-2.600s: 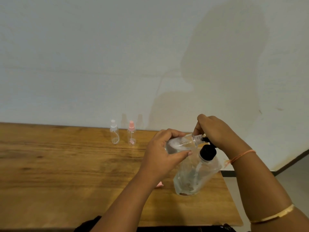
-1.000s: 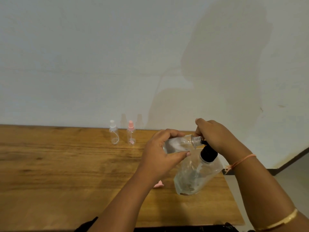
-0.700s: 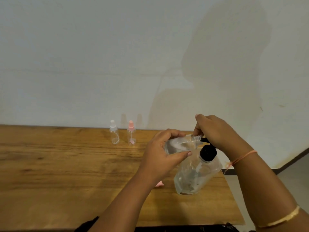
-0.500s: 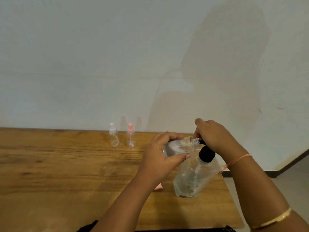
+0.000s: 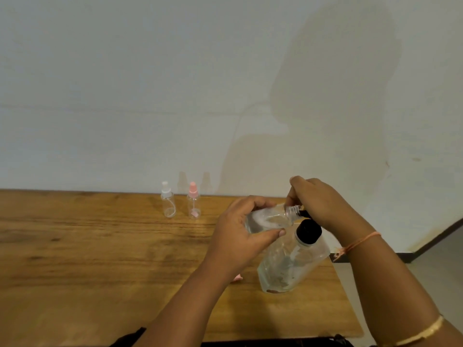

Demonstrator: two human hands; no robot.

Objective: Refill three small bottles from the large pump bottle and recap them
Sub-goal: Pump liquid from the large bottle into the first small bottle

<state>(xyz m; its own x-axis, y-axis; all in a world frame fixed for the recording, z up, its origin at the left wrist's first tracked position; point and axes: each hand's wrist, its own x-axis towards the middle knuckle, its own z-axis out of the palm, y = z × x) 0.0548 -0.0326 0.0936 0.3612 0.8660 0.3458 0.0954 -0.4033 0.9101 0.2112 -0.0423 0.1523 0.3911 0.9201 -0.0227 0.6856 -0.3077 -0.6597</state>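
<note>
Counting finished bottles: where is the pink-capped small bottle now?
Head view: the pink-capped bottle stands upright near the far edge of the table, left of the left hand, right of the white-capped bottle.

left hand [image 5: 239, 237]: we gripped the small bottle [image 5: 265, 219], thumb beneath | right hand [image 5: 319, 202]: we held it curled over the pump head [image 5: 304, 213]

The small bottle [image 5: 265, 217] is lying within the fingers [image 5: 259, 202], above the pump bottle [image 5: 290, 261]; one capped bottle [image 5: 168, 204] and its twin [image 5: 193, 206] are standing well left.
</note>
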